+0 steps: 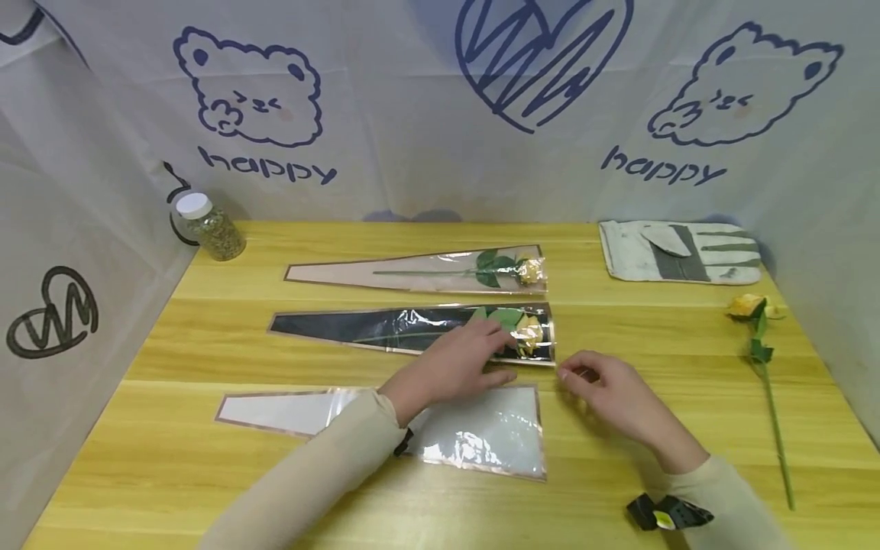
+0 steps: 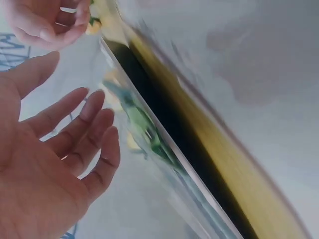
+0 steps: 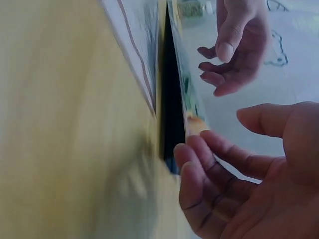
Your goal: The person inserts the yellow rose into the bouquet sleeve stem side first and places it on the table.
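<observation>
In the head view a black sleeve [image 1: 330, 325] with a yellow rose [image 1: 529, 334] inside lies mid-table. The left hand [image 1: 462, 359] is over its flower end, fingers loosely bent and holding nothing; contact cannot be told. Just off the sleeve's lower right corner is the right hand [image 1: 615, 393], fingers bent, nothing visible in them. In the left wrist view the left hand [image 2: 65, 144] has its fingers spread beside the sleeve. The right wrist view shows the right hand [image 3: 249, 184] with fingertips near the sleeve's end [image 3: 173, 124] and the thumb apart. Below lies an empty white sleeve [image 1: 481, 435].
A pale sleeve [image 1: 330, 273] with another rose [image 1: 529, 270] lies behind the black one. A lidded jar [image 1: 218, 233] stands back left, folded gloves [image 1: 677, 252] lie back right, and a loose yellow rose [image 1: 771, 405] lies along the right side. A drawn-on cloth [image 1: 399, 114] hangs behind.
</observation>
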Demonstrator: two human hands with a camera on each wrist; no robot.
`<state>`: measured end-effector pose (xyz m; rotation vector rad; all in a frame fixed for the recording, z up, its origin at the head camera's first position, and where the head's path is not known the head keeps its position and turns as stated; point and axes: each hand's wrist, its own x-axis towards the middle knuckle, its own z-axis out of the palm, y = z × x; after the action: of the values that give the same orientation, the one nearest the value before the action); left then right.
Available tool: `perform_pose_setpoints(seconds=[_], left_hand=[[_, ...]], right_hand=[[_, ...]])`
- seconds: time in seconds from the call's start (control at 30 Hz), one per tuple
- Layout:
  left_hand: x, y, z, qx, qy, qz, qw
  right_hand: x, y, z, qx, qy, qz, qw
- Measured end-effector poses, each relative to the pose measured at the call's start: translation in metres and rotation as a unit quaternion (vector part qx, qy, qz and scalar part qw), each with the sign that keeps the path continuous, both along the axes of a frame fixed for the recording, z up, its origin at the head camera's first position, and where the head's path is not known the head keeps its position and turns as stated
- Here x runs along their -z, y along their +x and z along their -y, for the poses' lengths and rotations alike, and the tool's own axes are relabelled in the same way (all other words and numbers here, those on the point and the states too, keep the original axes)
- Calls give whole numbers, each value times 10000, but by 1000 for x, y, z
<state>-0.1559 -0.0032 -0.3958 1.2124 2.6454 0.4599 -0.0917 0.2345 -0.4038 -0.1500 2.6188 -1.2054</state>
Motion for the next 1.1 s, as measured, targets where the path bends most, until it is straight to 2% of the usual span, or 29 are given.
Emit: perform_pose_setpoints(seconds=[0.2,0.3,0.47,0.63,0.9,1.1], left_hand=[[0,31,4,104,-78,153,9998],[1,45,2,139,-272,217,9993],[5,61,-3,168,-663,428,9967],[8,67,-8,181,-934,396,9947],[13,71,-17,197,-1146,134,9931],[17,70,-19,198,-1184,140,9927]], right_hand=[[6,22,11,-209,296,82,9993],[9,30,15,-238,378,168,9989],[14,39,19,-167,398,246,9988],[19,44,21,-74,430,389,9983],[21,50,19,-131,5,582,9982],[20,51,17,23,68,305,9995]])
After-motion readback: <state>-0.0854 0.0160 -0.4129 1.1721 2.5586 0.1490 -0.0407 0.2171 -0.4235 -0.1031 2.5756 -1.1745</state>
